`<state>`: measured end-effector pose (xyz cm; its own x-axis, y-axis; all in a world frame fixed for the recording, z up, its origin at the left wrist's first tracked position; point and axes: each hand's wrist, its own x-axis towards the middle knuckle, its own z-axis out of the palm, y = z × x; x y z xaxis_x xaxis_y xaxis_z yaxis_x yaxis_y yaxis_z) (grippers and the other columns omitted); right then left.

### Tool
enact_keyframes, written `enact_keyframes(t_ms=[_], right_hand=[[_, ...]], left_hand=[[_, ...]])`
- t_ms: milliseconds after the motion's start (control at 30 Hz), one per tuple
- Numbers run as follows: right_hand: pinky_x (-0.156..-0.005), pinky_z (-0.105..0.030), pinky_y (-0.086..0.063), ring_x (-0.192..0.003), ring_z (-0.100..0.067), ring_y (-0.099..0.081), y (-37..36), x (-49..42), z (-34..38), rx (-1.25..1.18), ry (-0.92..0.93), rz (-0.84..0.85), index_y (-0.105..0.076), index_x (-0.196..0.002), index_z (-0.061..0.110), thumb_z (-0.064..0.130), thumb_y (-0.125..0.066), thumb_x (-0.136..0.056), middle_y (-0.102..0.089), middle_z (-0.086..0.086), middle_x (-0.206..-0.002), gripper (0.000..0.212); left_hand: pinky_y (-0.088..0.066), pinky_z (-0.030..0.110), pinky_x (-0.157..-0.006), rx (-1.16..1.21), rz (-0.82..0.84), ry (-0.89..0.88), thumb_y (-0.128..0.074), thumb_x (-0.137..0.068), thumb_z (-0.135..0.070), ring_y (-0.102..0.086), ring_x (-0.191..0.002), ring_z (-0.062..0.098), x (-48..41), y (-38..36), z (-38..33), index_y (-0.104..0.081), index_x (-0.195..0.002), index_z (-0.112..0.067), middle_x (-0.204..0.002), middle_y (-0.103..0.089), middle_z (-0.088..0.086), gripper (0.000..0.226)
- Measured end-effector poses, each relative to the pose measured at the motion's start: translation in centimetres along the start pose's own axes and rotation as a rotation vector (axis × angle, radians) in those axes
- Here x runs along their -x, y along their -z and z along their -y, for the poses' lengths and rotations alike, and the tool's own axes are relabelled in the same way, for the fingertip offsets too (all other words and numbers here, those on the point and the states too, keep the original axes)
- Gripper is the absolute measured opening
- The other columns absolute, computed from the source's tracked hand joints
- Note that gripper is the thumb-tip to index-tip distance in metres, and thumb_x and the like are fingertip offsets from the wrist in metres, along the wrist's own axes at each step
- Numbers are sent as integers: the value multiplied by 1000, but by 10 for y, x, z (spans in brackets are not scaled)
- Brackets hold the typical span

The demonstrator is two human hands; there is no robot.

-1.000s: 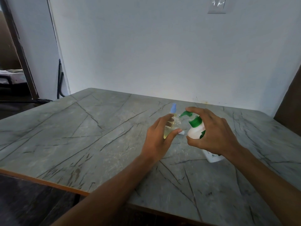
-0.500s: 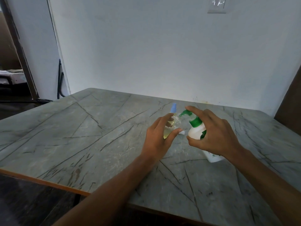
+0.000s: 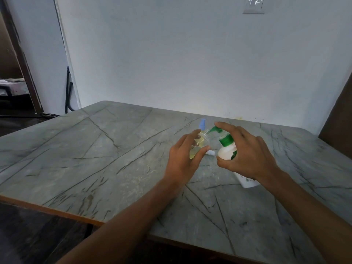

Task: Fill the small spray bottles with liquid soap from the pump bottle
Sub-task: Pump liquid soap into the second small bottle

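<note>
Your left hand [image 3: 182, 161] pinches the spray bottle [image 3: 198, 147], your right hand [image 3: 251, 157] grips the pump bottle [image 3: 225, 152], fingers [image 3: 230, 128] curled, green label [image 3: 234, 155] unreadable; grey veined desk [image 3: 95, 159], white wall [image 3: 171, 63]

left hand [image 3: 182, 159] bare | right hand [image 3: 249, 155] bare | forearms [image 3: 133, 216] bare (to frame edge)

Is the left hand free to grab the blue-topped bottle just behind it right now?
Probably not yet: the left hand holds the small bottle at the spout of the pump bottle. The blue-topped bottle stands just beyond it, otherwise unblocked.
</note>
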<state>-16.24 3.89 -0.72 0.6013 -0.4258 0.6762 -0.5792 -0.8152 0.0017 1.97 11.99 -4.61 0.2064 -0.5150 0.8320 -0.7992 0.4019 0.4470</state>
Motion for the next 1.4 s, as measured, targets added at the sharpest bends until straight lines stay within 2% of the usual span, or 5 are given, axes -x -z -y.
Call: enact_keyframes(t_ms=[400,567,800,1000,1400], right_hand=[[-64,-33,-56,-76,-21,-63,2,-2,-1,-97,9,-36,-46,-126,29,50,-79,-56,-66,-3,-108,80],[-64,-32,-56,-76,-19,-62,0,-1,-1,-64,0,-19,-39,-134,33,52,-78,-59,-64,-3,-113,86],[-49,-32,-49,-57,-17,-50,0,-1,2,42,33,-23,-28,-152,34,52,-66,-66,-55,5,-85,96],[-53,-33,-53,-61,-17,-54,0,0,0,69,35,-8,-25,-150,39,61,-68,-65,-57,5,-91,98],[-60,-36,-55,-70,-19,-58,-1,-2,-1,-21,6,18,-34,-141,38,52,-74,-60,-61,0,-102,92]], left_hand=[[-42,4,-79,29,41,-47,-63,-87,-41,-59,-89,5,4,-2,0,-57,-126,-6,-109,-66,5,53],[-46,9,-78,30,29,-43,-66,-87,-38,-61,-89,9,2,-3,0,-57,-126,-6,-107,-66,6,51],[-40,1,-77,28,20,43,-68,-86,-39,-61,-94,7,0,0,-1,-55,-128,-14,-113,-66,1,51],[-44,7,-79,49,22,39,-69,-86,-37,-59,-94,5,-1,1,-1,-55,-127,-12,-114,-65,3,51],[-45,6,-79,62,5,-5,-70,-86,-33,-60,-92,6,2,0,-1,-56,-126,-9,-110,-66,4,49]])
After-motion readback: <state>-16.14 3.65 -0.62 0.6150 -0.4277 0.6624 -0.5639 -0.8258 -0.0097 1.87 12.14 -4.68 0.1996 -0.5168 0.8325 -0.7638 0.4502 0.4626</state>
